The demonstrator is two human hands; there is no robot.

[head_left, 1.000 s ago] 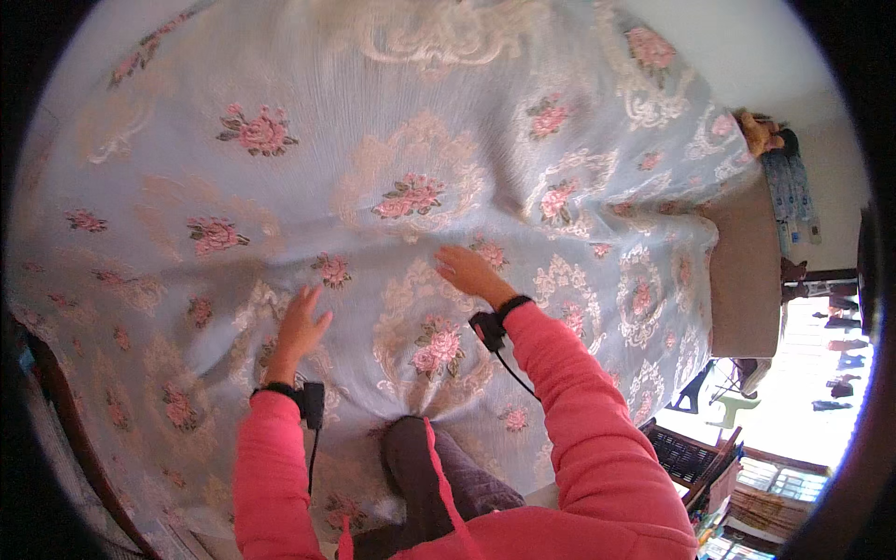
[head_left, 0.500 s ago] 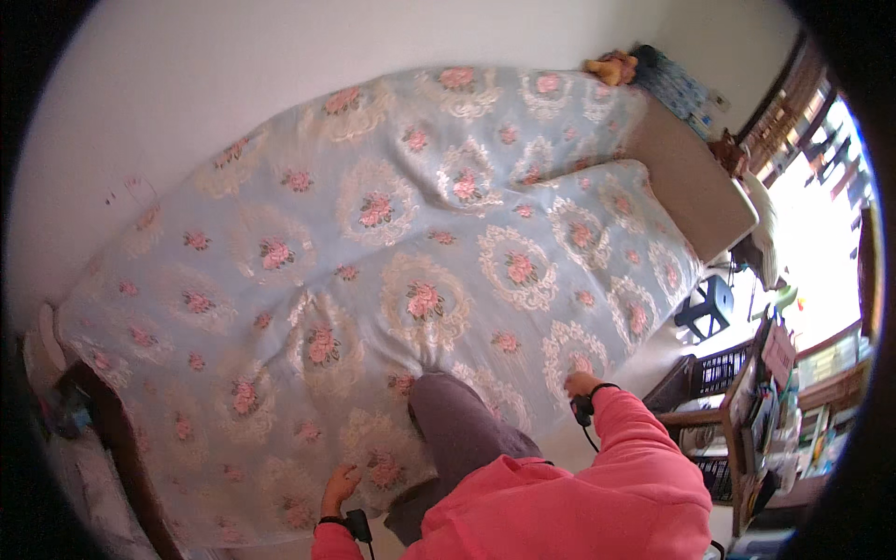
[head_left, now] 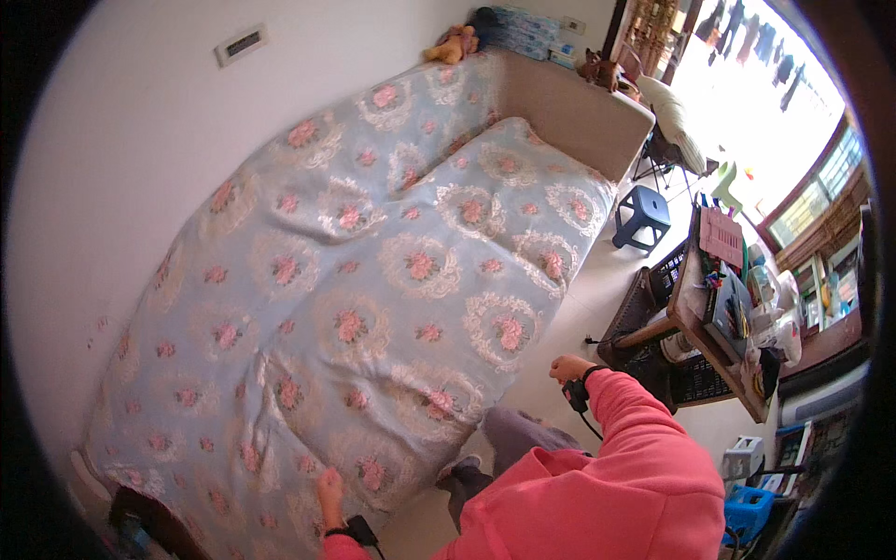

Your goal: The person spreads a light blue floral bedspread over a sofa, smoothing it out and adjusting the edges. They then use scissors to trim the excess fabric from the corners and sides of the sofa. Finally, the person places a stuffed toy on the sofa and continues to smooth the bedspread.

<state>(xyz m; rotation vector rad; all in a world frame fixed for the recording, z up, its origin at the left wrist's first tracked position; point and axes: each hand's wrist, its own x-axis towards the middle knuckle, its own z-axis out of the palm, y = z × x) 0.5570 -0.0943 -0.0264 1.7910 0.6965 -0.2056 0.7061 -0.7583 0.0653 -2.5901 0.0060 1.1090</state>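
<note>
A pale blue sofa cover (head_left: pixel 420 261) with pink roses and cream scrolls lies over a long sofa, in folds and wrinkles along its middle. Above its near edge is my left hand (head_left: pixel 329 490), fingers curled in, with no cloth seen gathered in it. My right hand (head_left: pixel 567 370) is closed in a loose fist over the floor, just off the cover's right edge, and nothing shows in it. Each wrist wears a black band with a small box and cable. My legs stand against the sofa's near right edge.
A beige sofa arm (head_left: pixel 574 107) rises at the far end, with a plush toy (head_left: pixel 452 45) and a blue patterned box (head_left: pixel 527 33) behind. To the right are a dark blue stool (head_left: pixel 641 217) and a cluttered wooden table (head_left: pixel 691 303). A blue basket (head_left: pixel 748 511) stands lower right.
My view has swung to the right, and my leg has come away from the cover's edge. My right hand, beside the cover before, is now over the floor.
</note>
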